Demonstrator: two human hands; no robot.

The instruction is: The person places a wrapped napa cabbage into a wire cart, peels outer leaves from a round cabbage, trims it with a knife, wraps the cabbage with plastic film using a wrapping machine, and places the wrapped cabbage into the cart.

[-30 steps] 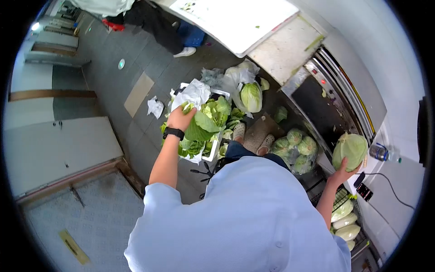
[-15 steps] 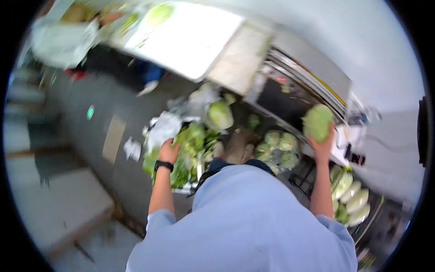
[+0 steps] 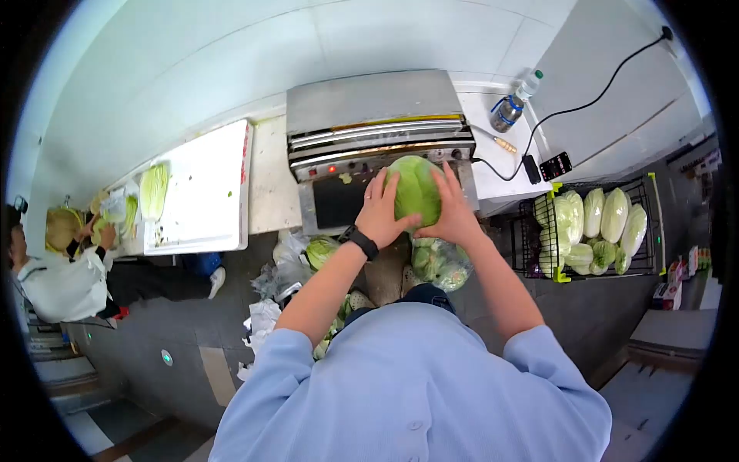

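Steady the cabbage (image 3: 416, 191) beside the machine (image 3: 371, 91), gripped evenly between left hand (image 3: 377, 215) and right hand (image 3: 456, 214), without squeezing hard.

One round green cabbage (image 3: 416, 189) is near the centre, one smartphone (image 3: 555, 165) at two o'clock, one wire crate (image 3: 533, 235) at three, one co-worker (image 3: 68, 285) at nine.

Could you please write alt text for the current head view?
A person in a blue shirt holds a round green cabbage between left hand and right hand at a metal machine. A black basket of pale cabbages is at right.
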